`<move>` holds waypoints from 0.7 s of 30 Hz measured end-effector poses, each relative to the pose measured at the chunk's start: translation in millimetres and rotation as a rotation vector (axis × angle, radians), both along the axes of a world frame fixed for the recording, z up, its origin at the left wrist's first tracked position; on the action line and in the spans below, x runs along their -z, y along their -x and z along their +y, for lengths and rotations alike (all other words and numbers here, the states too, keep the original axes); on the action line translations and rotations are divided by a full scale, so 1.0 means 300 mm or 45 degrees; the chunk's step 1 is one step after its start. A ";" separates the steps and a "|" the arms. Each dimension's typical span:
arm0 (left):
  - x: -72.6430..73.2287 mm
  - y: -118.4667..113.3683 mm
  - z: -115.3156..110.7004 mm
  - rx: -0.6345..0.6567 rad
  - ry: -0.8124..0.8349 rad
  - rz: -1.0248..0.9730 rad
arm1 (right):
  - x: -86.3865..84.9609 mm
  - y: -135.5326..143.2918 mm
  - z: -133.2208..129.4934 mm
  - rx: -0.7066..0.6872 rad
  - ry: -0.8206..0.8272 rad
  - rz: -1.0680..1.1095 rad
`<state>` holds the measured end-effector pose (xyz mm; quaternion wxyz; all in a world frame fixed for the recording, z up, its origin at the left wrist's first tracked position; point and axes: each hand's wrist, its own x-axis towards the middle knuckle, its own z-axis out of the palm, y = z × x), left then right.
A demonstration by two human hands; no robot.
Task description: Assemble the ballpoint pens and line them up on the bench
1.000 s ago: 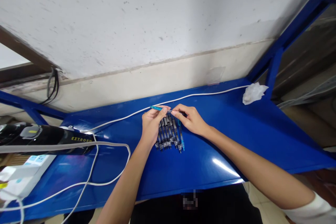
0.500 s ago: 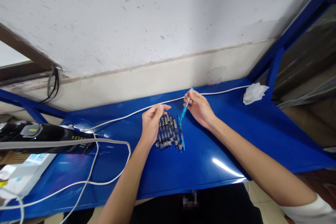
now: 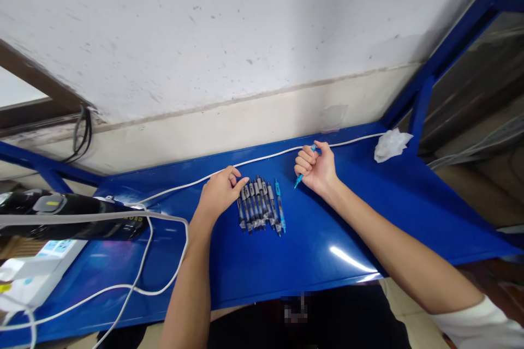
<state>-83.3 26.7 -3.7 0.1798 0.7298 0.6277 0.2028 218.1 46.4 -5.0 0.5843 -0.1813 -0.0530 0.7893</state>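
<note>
My right hand [image 3: 317, 168] is closed in a fist around a blue pen [image 3: 299, 180]; its ends stick out below the fingers and beside the thumb. My left hand [image 3: 221, 190] is at the upper left of a row of pens, thumb and forefinger apart, with nothing seen in it. Its thumb is by the tops of the leftmost ones. Several black pens [image 3: 257, 207] with grey upper parts lie side by side, clear wrap near their lower ends. At the row's right end lies another blue pen [image 3: 280, 204].
The blue table [image 3: 327, 240] meets a wall behind. A white cable [image 3: 262, 157] runs along its back to crumpled white paper or plastic [image 3: 391, 145]. On the left are a black cylindrical thing [image 3: 94, 215], a white power strip [image 3: 53, 267] and looped cables.
My right hand has turned and closed around the blue pen, moving slightly right, away from the row. My left hand has moved left and down, uncovering more pens.
</note>
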 end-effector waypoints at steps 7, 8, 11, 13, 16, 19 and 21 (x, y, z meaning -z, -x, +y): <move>-0.003 0.015 0.001 0.063 0.024 -0.035 | -0.019 -0.008 -0.011 0.038 -0.028 0.101; -0.007 0.014 0.000 0.067 0.028 -0.035 | -0.021 -0.008 -0.012 0.043 -0.029 0.106; -0.016 0.011 -0.002 0.068 0.040 -0.039 | -0.023 -0.007 -0.016 0.058 -0.009 0.103; -0.019 0.009 -0.004 0.057 0.051 -0.041 | -0.025 -0.007 -0.017 0.071 -0.018 0.098; -0.019 0.007 -0.007 0.056 0.054 -0.021 | -0.023 -0.005 -0.014 0.073 -0.089 0.079; -0.015 0.005 -0.013 0.082 0.059 -0.009 | -0.015 0.002 -0.003 0.058 -0.142 -0.003; -0.013 0.004 -0.016 0.096 0.072 -0.021 | -0.009 0.009 0.004 0.087 -0.148 -0.091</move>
